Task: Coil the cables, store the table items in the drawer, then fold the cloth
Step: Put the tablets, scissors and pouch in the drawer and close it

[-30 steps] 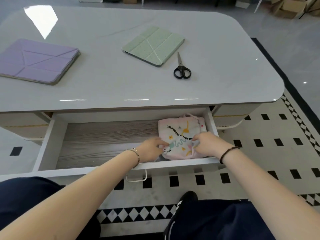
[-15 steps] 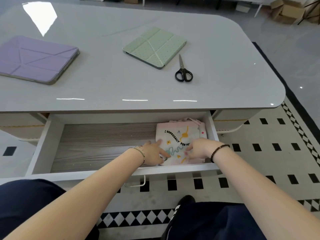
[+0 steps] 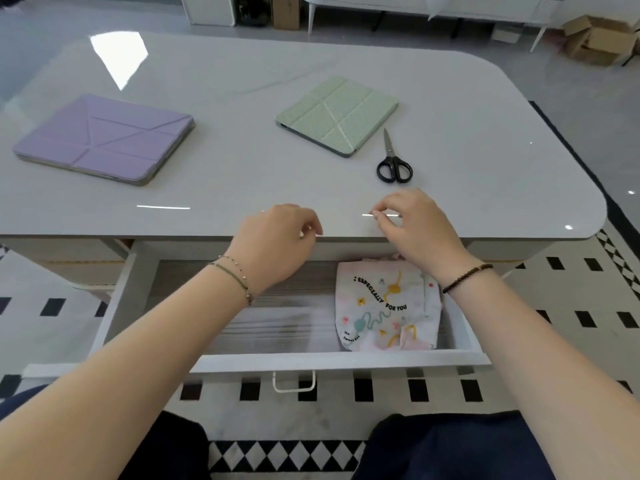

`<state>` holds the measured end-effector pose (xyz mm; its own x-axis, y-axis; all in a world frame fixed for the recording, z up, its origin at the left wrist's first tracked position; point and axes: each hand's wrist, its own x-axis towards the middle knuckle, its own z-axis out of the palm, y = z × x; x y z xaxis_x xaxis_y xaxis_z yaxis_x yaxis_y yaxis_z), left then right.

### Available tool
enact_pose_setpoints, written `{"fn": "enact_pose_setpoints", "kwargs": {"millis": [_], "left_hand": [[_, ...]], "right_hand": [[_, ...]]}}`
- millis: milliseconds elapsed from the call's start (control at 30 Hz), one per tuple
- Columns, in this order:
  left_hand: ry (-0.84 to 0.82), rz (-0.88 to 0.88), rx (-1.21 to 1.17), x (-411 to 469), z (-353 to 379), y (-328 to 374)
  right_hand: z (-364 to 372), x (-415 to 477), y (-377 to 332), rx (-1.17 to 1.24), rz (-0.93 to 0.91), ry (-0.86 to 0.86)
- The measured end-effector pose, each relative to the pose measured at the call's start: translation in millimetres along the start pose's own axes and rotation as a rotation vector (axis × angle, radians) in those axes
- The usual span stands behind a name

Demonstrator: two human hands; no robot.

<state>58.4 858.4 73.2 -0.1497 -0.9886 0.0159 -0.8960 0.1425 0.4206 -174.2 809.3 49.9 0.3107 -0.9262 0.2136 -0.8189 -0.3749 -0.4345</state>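
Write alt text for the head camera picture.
A person's left hand and right hand hover, loosely curled and empty, by the table edge above an open drawer holding a printed cloth. On the table lie a purple tablet case, a green tablet case and black scissors.

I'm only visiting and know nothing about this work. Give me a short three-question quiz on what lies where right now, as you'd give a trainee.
1. True or false: the purple tablet case and the green tablet case both lie on the table.
2. Fill in: the scissors lie right beside the ___ tablet case.
3. What lies in the open drawer? A scissors; B printed pouch; C purple tablet case.
Key: 1 true; 2 green; 3 B.
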Motion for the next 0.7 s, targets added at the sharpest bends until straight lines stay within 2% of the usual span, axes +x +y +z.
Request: {"fn": "enact_pose_setpoints", "kwargs": {"millis": [100,300,433,500,633,700], "left_hand": [[0.029,-0.006,0.017,3.0,-2.0,-24.8],[-0.062,0.001,0.176,5.7,4.8,-55.2],[-0.114,0.003,0.212,5.2,2.6,-59.0],[-0.156,0.021,0.249,3.1,3.1,-61.4],[-0.241,0.047,0.288,-3.8,4.1,-64.1],[-0.26,0.049,0.288,-8.6,1.7,-65.6]], "right_hand": [[12.6,17.3,-0.1,-0.097,0.05,-0.02],[19.7,47.1,23.8,-0.12,0.347,-0.139],[19.9,47.7,29.4,-0.154,0.354,-0.199],[17.8,45.3,26.0,-0.153,0.356,-0.152],[8.5,33.1,15.7,-0.307,0.379,0.058],[5.9,29.9,10.8,-0.247,0.491,0.023]]}}
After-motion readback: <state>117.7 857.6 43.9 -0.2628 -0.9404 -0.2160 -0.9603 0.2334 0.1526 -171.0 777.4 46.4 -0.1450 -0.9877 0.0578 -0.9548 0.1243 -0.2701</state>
